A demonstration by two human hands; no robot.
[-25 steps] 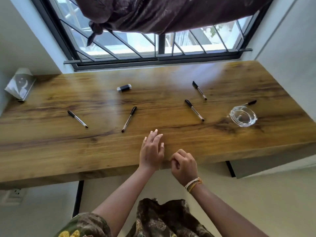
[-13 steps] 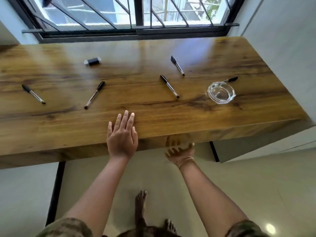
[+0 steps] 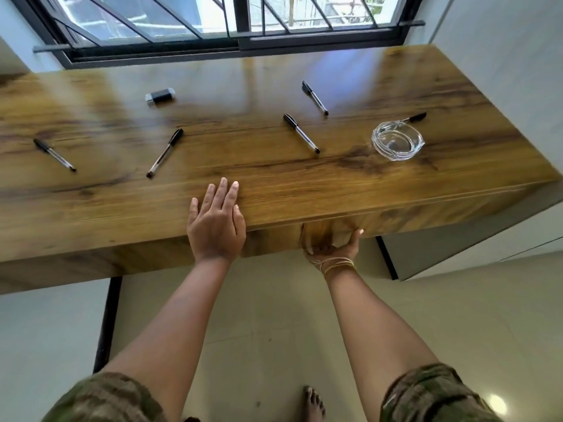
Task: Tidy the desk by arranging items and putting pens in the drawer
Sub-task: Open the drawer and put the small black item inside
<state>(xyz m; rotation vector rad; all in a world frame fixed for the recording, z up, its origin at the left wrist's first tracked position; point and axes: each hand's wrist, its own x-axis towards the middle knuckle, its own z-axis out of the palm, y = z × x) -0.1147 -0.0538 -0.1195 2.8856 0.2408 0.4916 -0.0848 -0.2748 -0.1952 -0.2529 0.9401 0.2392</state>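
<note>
Several black-capped pens lie scattered on the wooden desk (image 3: 304, 190): one at the far left (image 3: 54, 154), one left of centre (image 3: 164, 153), two right of centre (image 3: 301, 137) (image 3: 315, 97), and one (image 3: 412, 118) behind the glass dish. My left hand (image 3: 216, 220) rests flat on the desk's front edge, fingers straight. My right hand (image 3: 333, 246) is palm up under the desk's front face (image 3: 332, 226), thumb on the face. Its fingers are hooked beneath the lower edge, out of sight. A vertical seam shows in the front face there.
A clear glass dish (image 3: 377, 141) sits at the right end of the desk. A small black and silver object (image 3: 160, 95) lies at the back left. The barred window (image 3: 243, 32) runs behind the desk, a wall stands on the right, and a black desk leg (image 3: 106, 324) stands at lower left.
My right hand dropped from the desk's edge and turned palm up under the front face. My left hand flattened onto the desk top. The view tilted downward.
</note>
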